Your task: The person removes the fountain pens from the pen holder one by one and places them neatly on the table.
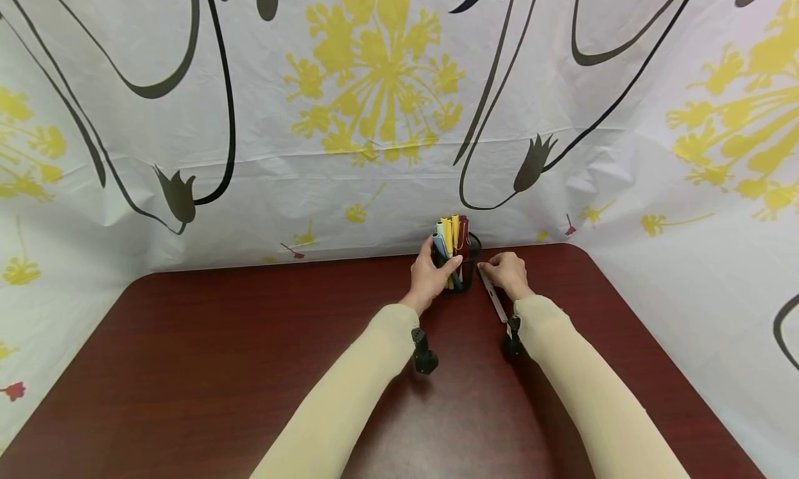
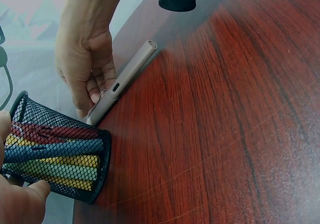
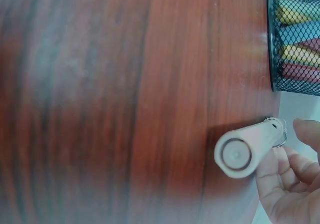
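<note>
Where it shows, the slim pen (image 2: 126, 76) is pale.

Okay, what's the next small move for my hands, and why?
Probably lift the pale pen and tilt it upright over the mesh pen cup: your right hand pinches it just beside the cup, your left hand grips the cup, and other pens already stand inside.
</note>
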The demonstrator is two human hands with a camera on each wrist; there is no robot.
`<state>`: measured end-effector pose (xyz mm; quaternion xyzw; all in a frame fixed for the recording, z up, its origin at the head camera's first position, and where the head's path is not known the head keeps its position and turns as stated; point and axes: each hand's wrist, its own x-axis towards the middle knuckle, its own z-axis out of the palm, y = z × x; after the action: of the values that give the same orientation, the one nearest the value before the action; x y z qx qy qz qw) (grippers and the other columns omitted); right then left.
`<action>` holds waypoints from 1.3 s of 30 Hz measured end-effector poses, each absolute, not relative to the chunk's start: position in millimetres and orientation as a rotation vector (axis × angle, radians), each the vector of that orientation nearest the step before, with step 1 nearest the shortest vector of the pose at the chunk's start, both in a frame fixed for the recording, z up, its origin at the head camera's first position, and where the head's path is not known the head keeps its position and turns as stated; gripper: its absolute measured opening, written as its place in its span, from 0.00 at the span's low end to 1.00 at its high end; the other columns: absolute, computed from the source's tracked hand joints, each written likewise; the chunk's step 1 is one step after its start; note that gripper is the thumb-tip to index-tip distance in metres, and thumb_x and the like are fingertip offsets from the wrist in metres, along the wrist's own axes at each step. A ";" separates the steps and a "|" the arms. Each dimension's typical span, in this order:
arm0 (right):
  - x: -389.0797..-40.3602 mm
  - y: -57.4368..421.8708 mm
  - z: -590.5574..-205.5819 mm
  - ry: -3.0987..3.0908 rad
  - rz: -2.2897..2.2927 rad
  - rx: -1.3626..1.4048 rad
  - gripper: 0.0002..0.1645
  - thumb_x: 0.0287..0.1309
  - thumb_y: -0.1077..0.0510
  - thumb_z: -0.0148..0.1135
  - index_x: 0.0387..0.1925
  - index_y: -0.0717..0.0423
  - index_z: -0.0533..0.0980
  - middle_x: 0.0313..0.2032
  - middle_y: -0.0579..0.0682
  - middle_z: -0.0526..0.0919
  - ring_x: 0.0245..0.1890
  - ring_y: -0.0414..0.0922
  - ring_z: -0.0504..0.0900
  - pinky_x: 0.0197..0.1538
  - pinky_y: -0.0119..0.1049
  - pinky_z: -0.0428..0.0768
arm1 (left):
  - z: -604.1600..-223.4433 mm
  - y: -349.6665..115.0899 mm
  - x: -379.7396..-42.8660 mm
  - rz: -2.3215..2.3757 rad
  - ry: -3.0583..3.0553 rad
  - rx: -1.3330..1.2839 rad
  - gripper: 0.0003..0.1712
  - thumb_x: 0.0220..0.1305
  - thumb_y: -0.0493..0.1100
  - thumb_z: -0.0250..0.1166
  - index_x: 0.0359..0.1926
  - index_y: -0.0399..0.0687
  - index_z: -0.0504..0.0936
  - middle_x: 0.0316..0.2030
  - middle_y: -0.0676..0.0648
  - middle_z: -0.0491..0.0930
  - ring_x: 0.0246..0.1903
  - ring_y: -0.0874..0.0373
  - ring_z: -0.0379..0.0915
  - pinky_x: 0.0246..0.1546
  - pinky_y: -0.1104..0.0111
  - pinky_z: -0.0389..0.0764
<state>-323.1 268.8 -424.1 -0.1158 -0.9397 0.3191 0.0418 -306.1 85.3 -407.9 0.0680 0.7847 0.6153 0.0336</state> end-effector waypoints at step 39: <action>-305.1 248.2 -371.3 -2.175 1.578 -0.111 0.16 0.63 0.62 0.57 0.46 0.73 0.77 0.36 0.67 0.81 0.22 0.33 0.80 0.31 0.26 0.81 | -408.8 87.1 -305.6 1.896 2.431 0.215 0.44 0.64 0.52 0.62 0.73 0.49 0.50 0.70 0.42 0.56 0.69 0.48 0.53 0.63 0.55 0.65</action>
<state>-305.1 248.2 -371.3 -0.0403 -0.7881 0.5717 0.2245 -305.6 87.1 -408.8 0.0695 0.7863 0.6134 0.0256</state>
